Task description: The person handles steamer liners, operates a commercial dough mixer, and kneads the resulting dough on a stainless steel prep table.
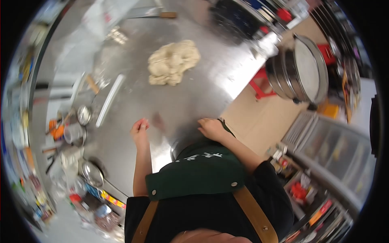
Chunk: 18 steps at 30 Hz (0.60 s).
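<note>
A rough mound of pale dough (172,61) lies on the steel tabletop (133,87), beyond both hands and touched by neither. My left hand (140,129) hovers low over the near part of the table, fingers curled in, with no object showing in it. At the table's near right edge, my right hand (212,128) is beside the dark green apron (198,172), its fingers slightly bent and apart, holding nothing I can see. The picture is a little blurred. To the left of the dough, a long white bar (110,101) lies on the steel.
A wide-bladed knife (144,13) lies at the far side. Bowls, a strainer (92,173) and bags crowd the left. On the right, a large round metal pot (279,75) stands above a red stool (259,87), with a drawer cabinet (332,150) nearer me.
</note>
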Available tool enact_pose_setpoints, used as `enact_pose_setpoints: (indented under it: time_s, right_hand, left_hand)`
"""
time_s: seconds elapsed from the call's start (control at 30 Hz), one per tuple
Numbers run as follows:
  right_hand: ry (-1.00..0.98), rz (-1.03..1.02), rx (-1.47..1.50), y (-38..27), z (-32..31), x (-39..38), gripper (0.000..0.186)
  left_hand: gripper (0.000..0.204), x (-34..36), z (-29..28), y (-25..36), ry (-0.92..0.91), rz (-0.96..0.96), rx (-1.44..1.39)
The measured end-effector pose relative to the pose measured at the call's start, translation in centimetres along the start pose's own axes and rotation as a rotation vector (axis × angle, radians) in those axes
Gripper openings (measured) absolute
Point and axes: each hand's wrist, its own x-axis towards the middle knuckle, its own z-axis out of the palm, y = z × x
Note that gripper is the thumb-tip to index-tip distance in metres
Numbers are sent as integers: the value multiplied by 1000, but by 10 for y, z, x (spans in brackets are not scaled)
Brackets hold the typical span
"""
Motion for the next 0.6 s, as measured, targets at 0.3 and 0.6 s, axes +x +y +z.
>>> enact_pose_setpoints:
  time_s: [0.3,0.6]
  right_hand:
    - [6,-154,54,18,24,12,15]
    - [53,-242,85,83,-32,21,12]
  left_hand:
    - [25,7,14,-18,-40,-259,-40]
    - [30,-20,100,7,-81,-251,-61]
